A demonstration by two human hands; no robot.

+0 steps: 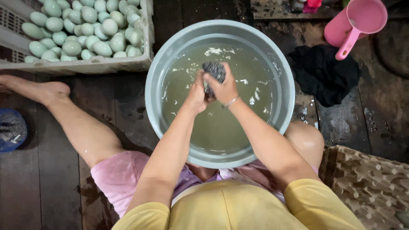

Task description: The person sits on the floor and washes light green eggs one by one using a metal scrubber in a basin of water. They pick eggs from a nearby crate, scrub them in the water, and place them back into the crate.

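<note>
The left hand [197, 91] and the right hand [223, 87] meet over the middle of the basin [282, 64], fingers pressed together. The left hand is closed around something mostly hidden by the right; what it is cannot be told for certain, though its size suggests an egg. The right hand is closed on a scourer [214, 70], a dark grey wiry pad that shows above its knuckles. A thin bracelet [230, 102] sits on the right wrist.

Handling, as judged from this view:
- Scourer: light, springy, rough. It compresses under the fingers and grips well when wet. Hold it bunched in the palm.
- Hidden object: wet, so probably slippery. If an egg, it is fragile; cradle it along its length and keep the pressure light.

Surroundings, left to right:
- Far left of the left hand: a blue bowl [10, 130] on the floor.
- Up and left of the left hand: a crate [85, 64] heaped with pale green eggs [81, 30].
- Beneath both hands: cloudy water [217, 123] with white flecks.
- Right of the right hand: a black cloth [324, 72] on the wet floor.
- Up and right: a pink scoop [355, 23].
- Low right: a patterned mat [370, 183].
</note>
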